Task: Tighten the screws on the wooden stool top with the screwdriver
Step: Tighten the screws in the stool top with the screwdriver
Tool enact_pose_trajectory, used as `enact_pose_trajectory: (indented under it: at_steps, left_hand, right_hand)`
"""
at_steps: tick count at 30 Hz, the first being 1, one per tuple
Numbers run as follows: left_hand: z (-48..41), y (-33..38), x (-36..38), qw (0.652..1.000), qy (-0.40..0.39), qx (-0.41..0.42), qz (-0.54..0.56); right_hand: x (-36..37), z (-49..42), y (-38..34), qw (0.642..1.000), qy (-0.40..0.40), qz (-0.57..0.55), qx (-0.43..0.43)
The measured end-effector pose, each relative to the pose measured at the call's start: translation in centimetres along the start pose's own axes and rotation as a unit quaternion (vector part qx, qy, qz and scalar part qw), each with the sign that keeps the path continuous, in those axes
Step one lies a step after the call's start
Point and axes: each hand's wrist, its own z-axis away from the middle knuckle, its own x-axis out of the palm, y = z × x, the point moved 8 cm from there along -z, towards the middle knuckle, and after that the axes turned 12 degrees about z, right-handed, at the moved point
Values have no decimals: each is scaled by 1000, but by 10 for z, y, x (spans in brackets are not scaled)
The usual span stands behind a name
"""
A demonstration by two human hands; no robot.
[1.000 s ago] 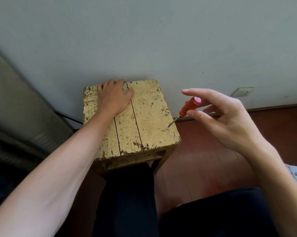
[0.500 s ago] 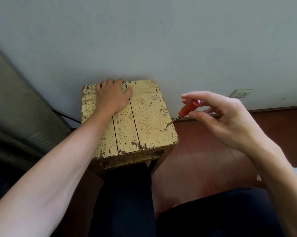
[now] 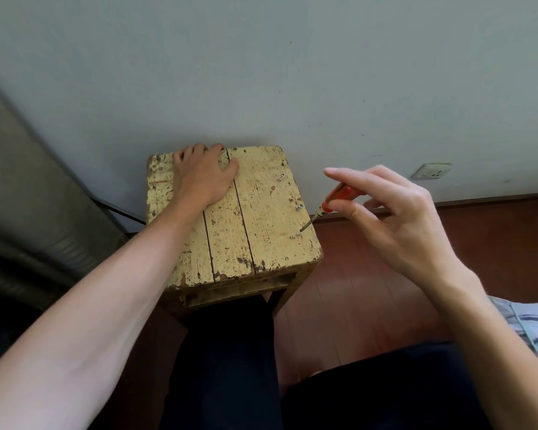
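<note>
screwdriver (image 3: 336, 198) tip on nearest screw (image 3: 298, 233)

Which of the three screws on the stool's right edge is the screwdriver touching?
The nearest screw, front of the row: the tip of the screwdriver sits on its head. The middle screw and far screw stand untouched.

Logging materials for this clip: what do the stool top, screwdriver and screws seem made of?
The stool top looks like wood planks, seams visible under chipped yellow paint. The screwdriver has an orange handle, probably plastic, and a thin grey shaft, likely metal. The screws glint silvery, likely steel.
</note>
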Motion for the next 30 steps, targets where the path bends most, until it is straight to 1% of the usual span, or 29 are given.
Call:
enact_pose_trajectory:
  at_steps: [4, 8, 11, 15, 17, 19, 21, 24, 26, 30]
  left_hand:
    - [2, 1, 0, 1000, -1, 2, 1]
    - [2, 2, -1, 1000, -3, 1, -3]
    - [2, 2, -2, 1000, -1, 1, -2]
    - [2, 2, -1, 1000, -3, 0, -1]
    - [2, 2, -1, 1000, -5, -1, -2]
    - [3, 2, -1, 1000, -5, 0, 0]
    - [3, 2, -2, 1000, -4, 0, 4]
    - [3, 3, -2, 1000, -3, 1, 4]
    - [2, 3, -1, 1000, -4, 1, 4]
    - [3, 2, -2, 1000, 0, 2, 6]
  right_hand:
    - [-6, -1, 3, 998, -52, 12, -25]
    - [-11, -1, 8, 998, -66, 15, -9]
    - [-11, -2, 9, 998, -56, 27, 2]
    - [-16, -5, 10, 998, -8, 61, 25]
    - [-17, -6, 10, 997, -6, 62, 35]
    - [-16, -7, 10, 997, -23, 54, 42]
    - [-13, -7, 8, 996, -55, 57, 31]
    - [-11, -9, 8, 989, -135, 53, 20]
    - [-14, -11, 9, 983, -172, 66, 17]
    - [-18, -16, 11, 978, -181, 97, 23]
